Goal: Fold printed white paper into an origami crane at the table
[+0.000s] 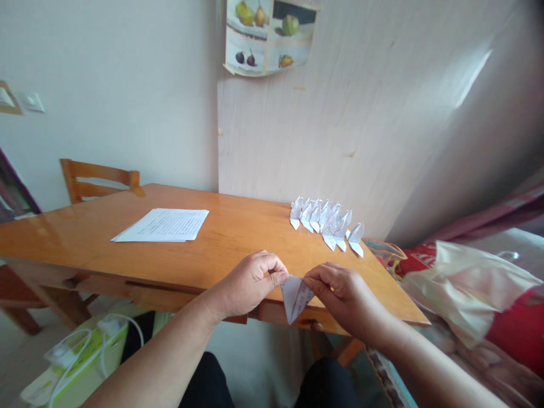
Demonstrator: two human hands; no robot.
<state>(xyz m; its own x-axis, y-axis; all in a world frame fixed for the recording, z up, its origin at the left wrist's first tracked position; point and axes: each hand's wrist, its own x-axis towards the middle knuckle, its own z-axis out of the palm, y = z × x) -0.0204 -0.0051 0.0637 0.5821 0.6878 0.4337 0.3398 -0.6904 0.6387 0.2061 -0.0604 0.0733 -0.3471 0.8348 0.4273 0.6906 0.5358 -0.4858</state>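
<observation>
In the head view, the 2 hands meet at the lower centre of the frame over a folded paper (pixel 292 294). It is white, narrows to a point at the bottom, and has a crease down its middle and writing on its right part. It is in front of the near edge of the table (pixel 242 232); whether it touches that edge I cannot tell.

The left hand (pixel 251 283) comes from the lower left, thumb and forefinger pinched together on the paper's upper left corner, the other fingers curled. The right hand (pixel 345 297) comes from the lower right, thumb and fingers closed on the upper right corner.

Right of centre, near the wall, a close group of folded white shapes (pixel 330 226) stands on the table, 1 of them slightly apart at the right end. Left of centre lies a stack (pixel 165 225) of printed sheets. A chair (pixel 100 170) is behind the table at left, and a poster (pixel 267 42) of 4 fruit pictures hangs at the top. A pale bag (pixel 471 289) lies at right.
</observation>
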